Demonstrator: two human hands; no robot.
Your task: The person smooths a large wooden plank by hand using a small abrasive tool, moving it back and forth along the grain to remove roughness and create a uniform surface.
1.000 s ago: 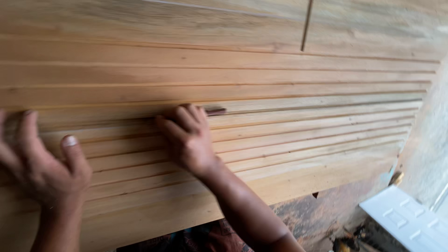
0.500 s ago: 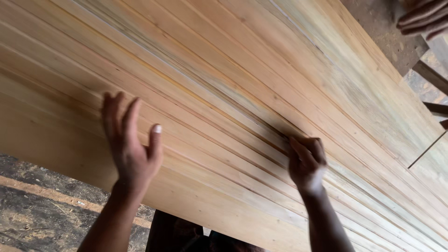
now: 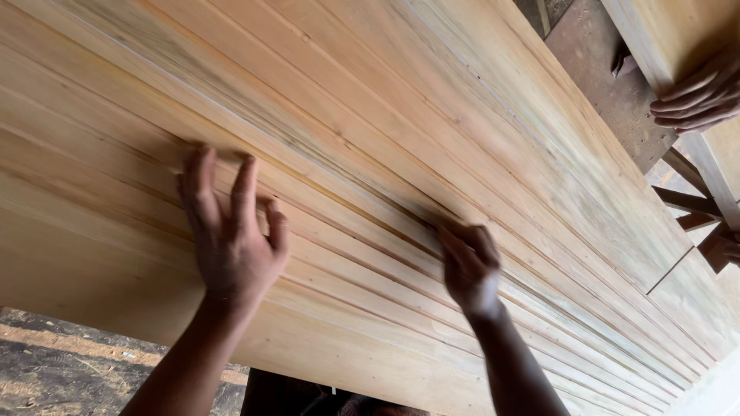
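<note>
A wide panel of pale wooden planks (image 3: 370, 139), laid edge to edge, fills most of the head view and runs from lower right to upper left. My left hand (image 3: 231, 231) lies flat on the planks near the front edge, fingers spread. My right hand (image 3: 469, 262) presses on the planks further right, fingers curled down against a seam between two boards. Whether it holds anything small is hidden under the fingers.
Another person's hand (image 3: 697, 96) rests on a separate board (image 3: 655, 31) at the upper right. Dark wooden trestle legs (image 3: 694, 208) show beyond the panel's far edge. Bare dirt ground (image 3: 62, 370) lies below the front edge at lower left.
The view has swung left along the panel. Both my hands have slid along the planks and stay pressed on them; the other person's hand has come further into view.
</note>
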